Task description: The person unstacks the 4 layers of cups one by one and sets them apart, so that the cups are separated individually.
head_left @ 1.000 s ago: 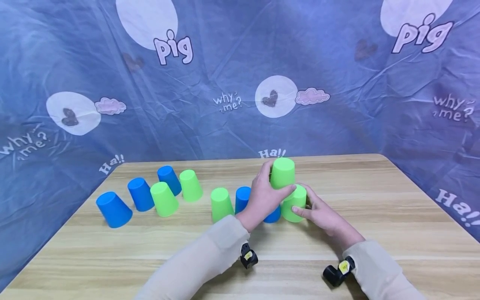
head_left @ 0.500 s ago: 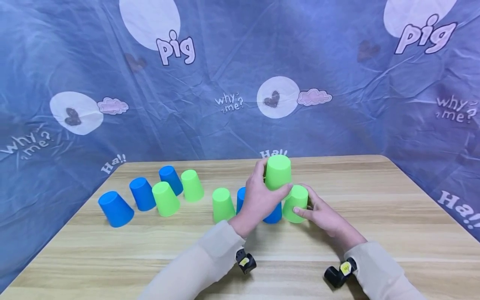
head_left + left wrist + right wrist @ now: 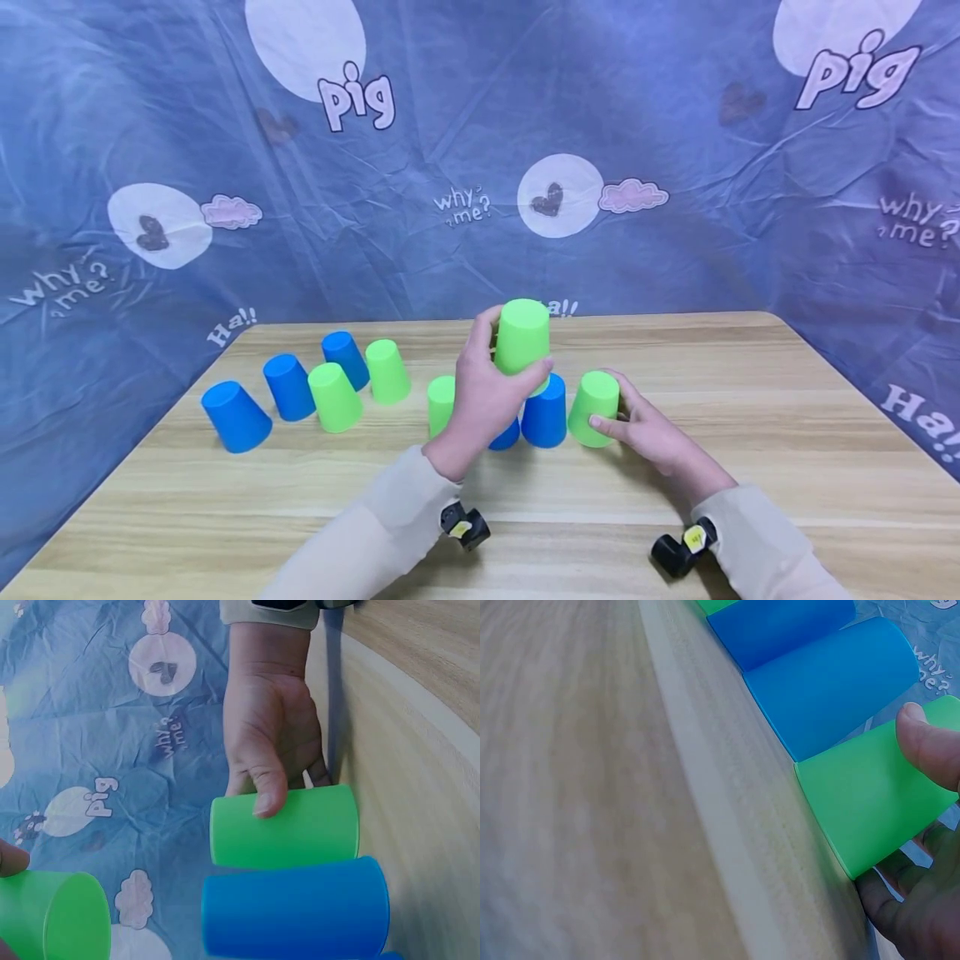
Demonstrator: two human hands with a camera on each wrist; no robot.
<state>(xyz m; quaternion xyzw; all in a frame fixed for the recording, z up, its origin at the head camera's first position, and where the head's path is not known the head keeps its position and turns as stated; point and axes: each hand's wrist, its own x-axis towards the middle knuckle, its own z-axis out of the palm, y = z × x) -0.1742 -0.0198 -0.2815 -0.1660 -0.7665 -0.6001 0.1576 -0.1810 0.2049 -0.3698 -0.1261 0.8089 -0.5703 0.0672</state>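
Note:
My left hand (image 3: 483, 396) holds an upside-down green cup (image 3: 522, 337) in the air, thumb on its near side, above a row of cups. In the left wrist view, this raised green cup (image 3: 56, 915) shows at the lower left with a bit of finger. At the row's right end my right hand (image 3: 647, 429) grips another upside-down green cup (image 3: 592, 412), which stands on the table; its thumb presses the cup wall in the right wrist view. Beside that cup stands a blue cup (image 3: 545, 414), then a second blue cup (image 3: 504, 437) partly hidden by my left hand, then a green cup (image 3: 440, 402).
On the left of the wooden table (image 3: 187, 517) stand several more upturned cups, among them a blue cup (image 3: 236, 418), a green cup (image 3: 335, 400) and a rear green cup (image 3: 387, 372). A printed blue cloth (image 3: 420, 250) hangs behind the table.
My left hand has carried the raised green cup leftward, away from above the right-end cup, uncovering a blue cup in the row. My right hand keeps its grip in place.

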